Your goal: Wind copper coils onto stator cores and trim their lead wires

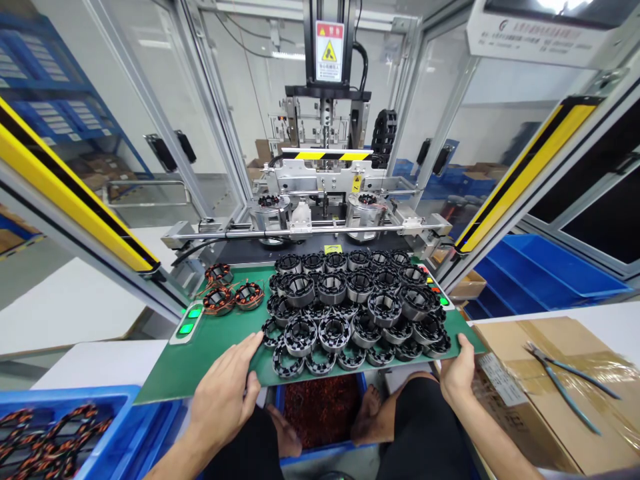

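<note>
Here we are at the green board (pixel 215 347), and by our reckoning plenty is left: a double-layered crowd of bare rings (pixel 332 298) sits at five o'clock, showing no copper, while just three copper-wound rings (pixel 219 308) lie apart at eight o'clock. Farther out that way, a blue bin (pixel 123 427) holds more wound ones, so we'd judge a fair share done. Up at ten and two, a machine's holders (pixel 271 215) carry one ring each; wound or bare, we can't tell. Our left hand (pixel 223 383), at seven, has its fingers pressed together, tips against the nearest bare ring, thumb apart. Our right hand (pixel 457 370), at four, rests its thumb on the board's edge; its other fingers are mostly hidden, so we can't call their grip.
</note>
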`<action>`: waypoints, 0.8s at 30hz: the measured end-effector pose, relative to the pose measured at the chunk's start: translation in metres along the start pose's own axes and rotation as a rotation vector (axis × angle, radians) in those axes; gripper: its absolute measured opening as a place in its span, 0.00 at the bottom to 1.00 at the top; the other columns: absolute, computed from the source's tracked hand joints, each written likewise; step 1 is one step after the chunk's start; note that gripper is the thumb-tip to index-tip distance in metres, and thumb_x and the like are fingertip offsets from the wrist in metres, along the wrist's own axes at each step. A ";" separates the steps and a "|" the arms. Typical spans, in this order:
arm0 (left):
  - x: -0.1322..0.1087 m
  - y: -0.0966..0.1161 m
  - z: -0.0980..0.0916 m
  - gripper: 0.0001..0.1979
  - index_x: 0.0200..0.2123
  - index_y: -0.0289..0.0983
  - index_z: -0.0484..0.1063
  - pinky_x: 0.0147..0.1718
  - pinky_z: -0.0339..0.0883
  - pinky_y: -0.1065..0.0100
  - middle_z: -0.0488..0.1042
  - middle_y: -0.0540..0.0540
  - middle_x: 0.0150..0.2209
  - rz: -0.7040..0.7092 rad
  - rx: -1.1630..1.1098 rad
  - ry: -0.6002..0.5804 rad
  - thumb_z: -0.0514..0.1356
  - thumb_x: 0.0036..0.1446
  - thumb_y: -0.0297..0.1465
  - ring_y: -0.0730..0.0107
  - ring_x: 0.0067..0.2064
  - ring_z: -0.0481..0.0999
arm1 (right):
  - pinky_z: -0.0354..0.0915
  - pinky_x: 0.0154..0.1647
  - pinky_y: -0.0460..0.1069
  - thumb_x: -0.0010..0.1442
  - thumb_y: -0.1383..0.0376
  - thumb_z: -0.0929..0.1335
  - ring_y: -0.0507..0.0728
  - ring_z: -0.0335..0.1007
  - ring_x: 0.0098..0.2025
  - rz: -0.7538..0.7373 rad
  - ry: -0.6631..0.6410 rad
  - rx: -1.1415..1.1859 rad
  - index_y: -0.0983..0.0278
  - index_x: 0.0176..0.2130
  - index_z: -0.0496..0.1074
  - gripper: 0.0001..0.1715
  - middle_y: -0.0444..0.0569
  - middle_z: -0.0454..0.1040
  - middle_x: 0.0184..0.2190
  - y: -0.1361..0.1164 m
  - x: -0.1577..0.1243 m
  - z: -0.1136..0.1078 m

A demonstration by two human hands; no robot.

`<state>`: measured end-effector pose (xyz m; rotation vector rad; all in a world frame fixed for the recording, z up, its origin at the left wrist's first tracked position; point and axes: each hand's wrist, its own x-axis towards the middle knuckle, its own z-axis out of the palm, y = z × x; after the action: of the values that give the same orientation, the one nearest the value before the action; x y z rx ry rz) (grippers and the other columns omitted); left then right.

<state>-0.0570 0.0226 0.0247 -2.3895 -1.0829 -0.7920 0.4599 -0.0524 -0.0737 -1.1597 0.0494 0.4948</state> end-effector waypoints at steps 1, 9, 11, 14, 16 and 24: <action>-0.001 0.000 0.001 0.39 0.87 0.37 0.54 0.63 0.79 0.55 0.87 0.39 0.64 0.001 -0.003 -0.003 0.52 0.76 0.27 0.54 0.59 0.90 | 0.77 0.73 0.55 0.54 0.45 0.78 0.61 0.82 0.68 -0.001 -0.002 0.001 0.56 0.54 0.83 0.33 0.43 0.87 0.60 0.000 0.000 0.000; -0.001 0.000 0.000 0.41 0.88 0.38 0.51 0.63 0.79 0.55 0.87 0.39 0.65 -0.007 -0.007 -0.007 0.53 0.75 0.27 0.54 0.59 0.90 | 0.78 0.71 0.54 0.56 0.46 0.77 0.61 0.82 0.68 0.010 -0.035 0.000 0.58 0.55 0.83 0.32 0.45 0.88 0.58 0.002 0.002 -0.003; 0.000 0.000 -0.001 0.41 0.88 0.38 0.51 0.62 0.80 0.56 0.87 0.39 0.64 -0.003 -0.003 -0.005 0.52 0.75 0.27 0.54 0.59 0.90 | 0.78 0.72 0.55 0.56 0.46 0.77 0.61 0.82 0.68 0.014 -0.025 0.002 0.58 0.55 0.83 0.32 0.45 0.87 0.59 0.002 0.002 -0.003; 0.001 0.000 -0.002 0.41 0.88 0.37 0.51 0.62 0.80 0.55 0.88 0.39 0.64 -0.001 0.003 -0.005 0.53 0.75 0.27 0.54 0.59 0.90 | 0.75 0.76 0.55 0.54 0.46 0.77 0.61 0.81 0.69 0.014 0.007 0.010 0.57 0.56 0.82 0.33 0.44 0.87 0.61 0.001 0.000 0.000; 0.000 0.000 -0.001 0.40 0.87 0.37 0.52 0.63 0.80 0.55 0.87 0.39 0.64 -0.005 0.001 -0.008 0.53 0.75 0.27 0.54 0.59 0.90 | 0.74 0.77 0.56 0.54 0.47 0.78 0.61 0.80 0.70 0.007 0.008 0.010 0.57 0.56 0.82 0.33 0.44 0.86 0.61 -0.002 -0.003 0.002; -0.005 -0.002 0.002 0.39 0.86 0.39 0.56 0.65 0.80 0.55 0.86 0.39 0.67 -0.023 -0.033 -0.024 0.53 0.75 0.28 0.54 0.61 0.90 | 0.72 0.78 0.58 0.53 0.46 0.77 0.63 0.79 0.72 0.018 0.005 -0.004 0.57 0.55 0.82 0.33 0.45 0.86 0.62 -0.006 -0.008 0.004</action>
<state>-0.0602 0.0225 0.0201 -2.4237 -1.1175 -0.7962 0.4544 -0.0535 -0.0641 -1.1651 0.0633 0.5079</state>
